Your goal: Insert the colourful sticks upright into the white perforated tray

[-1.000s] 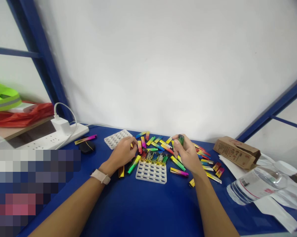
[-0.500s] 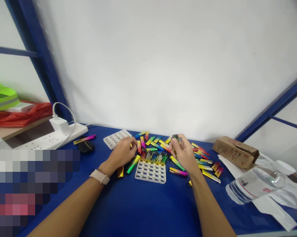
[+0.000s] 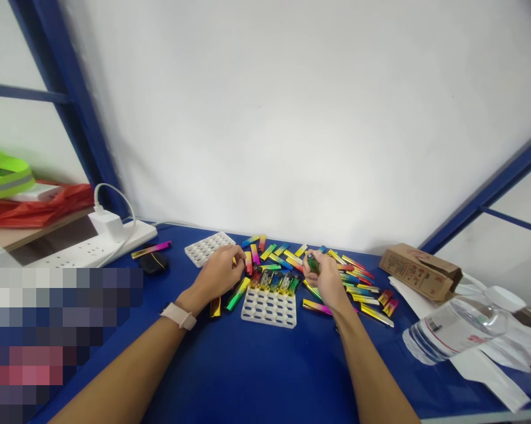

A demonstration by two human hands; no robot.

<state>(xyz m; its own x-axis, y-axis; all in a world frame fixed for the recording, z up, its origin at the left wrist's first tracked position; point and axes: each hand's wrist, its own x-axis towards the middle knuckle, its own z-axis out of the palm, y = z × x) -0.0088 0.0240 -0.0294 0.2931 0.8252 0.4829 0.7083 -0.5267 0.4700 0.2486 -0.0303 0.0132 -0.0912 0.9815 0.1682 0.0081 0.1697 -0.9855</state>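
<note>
My right hand [image 3: 326,275] is closed round a green lighter [image 3: 313,263] with a dark top, held above the scattered pieces. My left hand [image 3: 223,271] hovers left of the near tray with its fingers curled together; whatever they may hold is hidden. Between the hands lies a white plastic tray [image 3: 269,308] with rows of oval holes. Several lighters [image 3: 276,281] with dark tops stand in its far row. Shiny two-coloured metallic sleeves [image 3: 237,294] lie about the tray, many of them to the right, such as a yellow-and-purple sleeve [image 3: 317,307].
A second white tray [image 3: 203,247] lies behind my left hand. At the left are a black pouch-like object [image 3: 154,263] and a power strip [image 3: 75,253] with a plugged-in charger. A cardboard box [image 3: 419,272] and a clear bottle [image 3: 451,330] lie at the right on the blue table [image 3: 247,377].
My right hand has turned and its fingers have wrapped round the lighter, which now points more toward me. The left hand and the tray have stayed in place.
</note>
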